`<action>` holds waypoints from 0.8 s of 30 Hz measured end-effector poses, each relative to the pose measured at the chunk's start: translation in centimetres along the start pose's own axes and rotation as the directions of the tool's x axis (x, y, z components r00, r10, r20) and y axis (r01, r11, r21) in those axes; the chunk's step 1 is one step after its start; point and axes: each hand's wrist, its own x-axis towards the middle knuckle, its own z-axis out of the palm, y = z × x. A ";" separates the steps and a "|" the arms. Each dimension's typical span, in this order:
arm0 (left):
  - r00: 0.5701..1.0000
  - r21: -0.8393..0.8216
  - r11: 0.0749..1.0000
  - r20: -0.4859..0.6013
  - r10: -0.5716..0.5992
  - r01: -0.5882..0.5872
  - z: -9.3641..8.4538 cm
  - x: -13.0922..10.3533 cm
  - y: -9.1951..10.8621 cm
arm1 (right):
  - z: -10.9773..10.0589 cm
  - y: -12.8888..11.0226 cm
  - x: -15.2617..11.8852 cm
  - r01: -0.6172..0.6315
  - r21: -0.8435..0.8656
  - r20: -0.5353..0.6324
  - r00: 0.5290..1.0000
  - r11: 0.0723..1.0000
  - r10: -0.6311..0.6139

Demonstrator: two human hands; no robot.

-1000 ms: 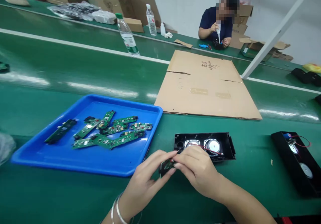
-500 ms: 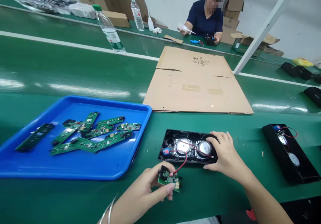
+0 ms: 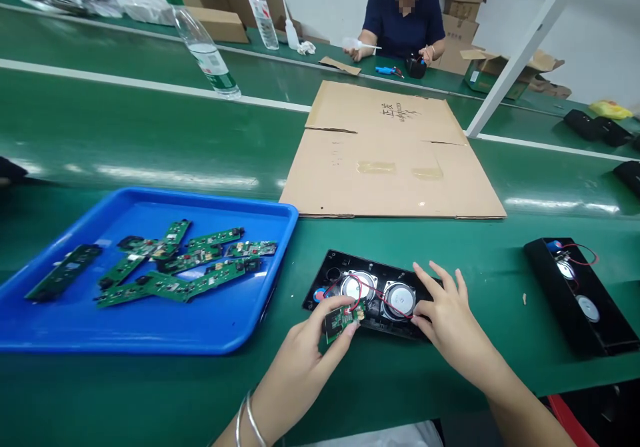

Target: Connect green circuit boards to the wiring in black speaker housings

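My left hand [image 3: 310, 353] grips a small green circuit board [image 3: 343, 320] between thumb and fingers, above the near edge of a black speaker panel [image 3: 320, 280]. Two round silver speakers sit in the panel: the left speaker [image 3: 364, 285] and the right speaker [image 3: 400, 299]. A red wire [image 3: 383, 297] runs from the board's area across to the right speaker. At the panel's right end, my right hand [image 3: 447, 313] pinches the wire's end with thumb and index finger, its other fingers spread. Part of the panel's right end is hidden behind that hand.
A blue tray [image 3: 150, 340] holding several circuit boards [image 3: 175, 287] lies at left. Flattened cardboard [image 3: 400, 187] is beyond the panel. An open black speaker case [image 3: 575, 300] stands at right. A person [image 3: 403, 20] works across the bench, near water bottles [image 3: 210, 60].
My left hand has raised the circuit board over the panel's near edge. My right hand has let go of the panel's end and now pinches the wire. The panel has turned slightly.
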 end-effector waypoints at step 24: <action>0.997 -0.123 0.992 0.072 0.019 -0.010 -0.8 1.3 0.3 | 2.3 -3.9 3.0 0.196 0.457 -0.288 0.956 0.868 -0.064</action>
